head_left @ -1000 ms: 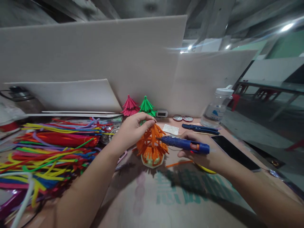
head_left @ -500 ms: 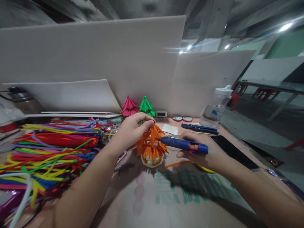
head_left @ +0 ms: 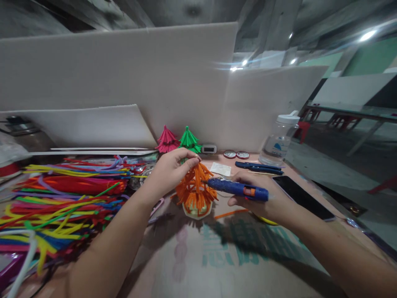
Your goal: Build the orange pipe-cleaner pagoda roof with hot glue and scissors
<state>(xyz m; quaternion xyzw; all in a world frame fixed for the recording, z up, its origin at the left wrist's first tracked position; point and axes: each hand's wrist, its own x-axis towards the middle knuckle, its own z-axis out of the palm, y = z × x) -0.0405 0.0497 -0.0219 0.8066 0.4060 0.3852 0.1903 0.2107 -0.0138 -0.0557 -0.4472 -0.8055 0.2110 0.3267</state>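
Tree (head_left: 197,193) under left hand (head_left: 173,169); near right hand (head_left: 273,196)

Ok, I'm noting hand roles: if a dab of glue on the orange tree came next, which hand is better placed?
Right, I'd judge: the right hand holds the blue glue gun, nozzle toward the orange tree, while the left hand is occupied at the tree's top.

Glue gun (head_left: 237,189) blue with orange trigger, tree (head_left: 196,186) orange, others green (head_left: 188,140) and magenta (head_left: 166,139)
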